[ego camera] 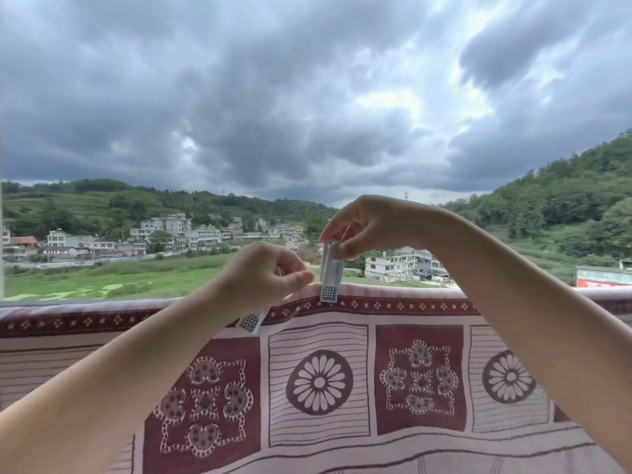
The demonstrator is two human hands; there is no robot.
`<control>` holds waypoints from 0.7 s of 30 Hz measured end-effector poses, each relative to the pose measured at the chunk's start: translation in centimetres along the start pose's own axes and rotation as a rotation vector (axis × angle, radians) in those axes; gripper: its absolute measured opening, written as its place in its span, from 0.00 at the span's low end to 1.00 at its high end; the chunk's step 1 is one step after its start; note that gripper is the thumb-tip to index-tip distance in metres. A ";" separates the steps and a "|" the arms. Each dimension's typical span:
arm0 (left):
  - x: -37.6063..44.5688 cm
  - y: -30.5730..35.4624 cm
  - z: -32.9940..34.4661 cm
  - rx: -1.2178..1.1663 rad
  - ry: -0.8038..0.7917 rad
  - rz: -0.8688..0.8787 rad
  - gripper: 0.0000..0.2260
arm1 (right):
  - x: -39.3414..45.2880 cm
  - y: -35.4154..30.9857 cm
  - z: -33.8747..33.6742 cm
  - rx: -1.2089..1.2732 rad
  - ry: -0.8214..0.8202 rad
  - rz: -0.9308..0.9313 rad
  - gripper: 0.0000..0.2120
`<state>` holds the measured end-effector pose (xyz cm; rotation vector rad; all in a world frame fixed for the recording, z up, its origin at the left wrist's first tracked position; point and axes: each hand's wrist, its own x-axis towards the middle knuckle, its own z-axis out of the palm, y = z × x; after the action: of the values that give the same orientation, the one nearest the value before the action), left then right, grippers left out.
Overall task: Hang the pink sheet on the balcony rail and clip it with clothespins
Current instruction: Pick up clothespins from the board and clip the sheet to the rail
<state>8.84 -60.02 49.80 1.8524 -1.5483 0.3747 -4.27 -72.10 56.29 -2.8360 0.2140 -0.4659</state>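
the pink sheet, printed with maroon squares and flower wheels, hangs draped over the balcony rail, covering it so fully that the rail itself is hidden under the fold. a white clothespin stands upright on the sheet's top edge, its gridded tip down against the maroon border; the right hand pinches its upper end between thumb and fingertips. just left of it the left hand is curled around a second clothespin, of which only the gridded lower tip shows below the palm, lying against the cloth. both forearms run out of the frame's lower corners. beyond lie green fields, pale houses, wooded hills and heavy grey clouds.
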 end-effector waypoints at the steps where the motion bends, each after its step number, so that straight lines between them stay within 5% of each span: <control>1: -0.3 -0.5 -0.4 -0.007 0.042 -0.009 0.07 | -0.2 -0.1 0.2 -0.039 0.010 -0.014 0.19; 7: -4.2 -4.1 -4.8 0.023 0.259 -0.159 0.41 | 0.6 -3.3 4.0 -0.347 0.185 -0.205 0.20; 12: -8.4 -7.7 -10.5 0.136 0.506 -0.322 0.17 | 3.2 -7.2 8.0 -0.582 0.434 -0.182 0.14; 21: -17.5 -16.6 -21.6 0.159 0.716 -0.456 0.19 | 9.8 -21.6 18.0 -0.277 0.293 -0.375 0.14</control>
<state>24.59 -31.71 49.42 1.8303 -0.6151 0.8445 13.15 -49.15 48.65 -3.0725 -0.2243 -1.0035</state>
